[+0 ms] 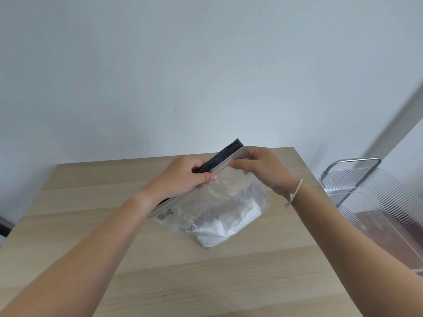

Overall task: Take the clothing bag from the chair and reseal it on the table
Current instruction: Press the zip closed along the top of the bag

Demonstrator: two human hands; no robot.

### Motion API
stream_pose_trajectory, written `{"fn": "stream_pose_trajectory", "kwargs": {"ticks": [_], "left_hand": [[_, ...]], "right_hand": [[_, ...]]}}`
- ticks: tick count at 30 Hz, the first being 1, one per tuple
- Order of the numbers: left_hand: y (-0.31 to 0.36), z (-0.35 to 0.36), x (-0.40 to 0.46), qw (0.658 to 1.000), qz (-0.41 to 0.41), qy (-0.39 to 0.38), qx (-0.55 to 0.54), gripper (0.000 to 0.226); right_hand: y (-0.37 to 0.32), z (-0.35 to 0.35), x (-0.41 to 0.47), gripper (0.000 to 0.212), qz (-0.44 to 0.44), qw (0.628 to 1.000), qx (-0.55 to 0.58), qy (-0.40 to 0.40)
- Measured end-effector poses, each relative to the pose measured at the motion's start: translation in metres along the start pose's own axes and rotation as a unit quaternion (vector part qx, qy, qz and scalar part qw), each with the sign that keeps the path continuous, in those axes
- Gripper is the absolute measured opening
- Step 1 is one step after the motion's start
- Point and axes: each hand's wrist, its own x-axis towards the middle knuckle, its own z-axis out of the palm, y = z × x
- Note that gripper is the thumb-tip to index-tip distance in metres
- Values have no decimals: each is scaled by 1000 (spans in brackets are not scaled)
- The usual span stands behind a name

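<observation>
This looks like a plain room in a home or a small office. A light wood-grain surface (160, 271) stands against a bare, pale painted wall (206, 65). To the right is a clear ribbed plastic chair (377, 202) with a metal frame, on a reddish-brown floor (375, 221). A sliver of dark furniture shows at the far left edge, too little to identify

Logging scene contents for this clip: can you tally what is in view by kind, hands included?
Hands: 2, left hand and right hand, both gripping the bag's top edge
Clear zip bags: 1, clothing bag with white folded fabric inside, bottom resting on the table
Tables: 1, wooden table
Chairs: 1, clear plastic chair at right
Wrist strings: 1, white string
Total: 6
</observation>
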Motion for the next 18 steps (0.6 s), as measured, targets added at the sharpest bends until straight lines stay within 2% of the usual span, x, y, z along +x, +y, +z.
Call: {"fn": "stream_pose_trajectory", "kwargs": {"ticks": [9,13,18], "left_hand": [[-3,3,2,999,23,-22,14,13],[-3,-3,2,1000,-5,-25,-7,22],[-3,-11,1,999,-31,-30,14,13]], "right_hand": [[2,2,0,14,-8,999,12,34],[2,1,0,15,-5,999,5,33],[0,-9,2,15,-5,999,11,45]]}}
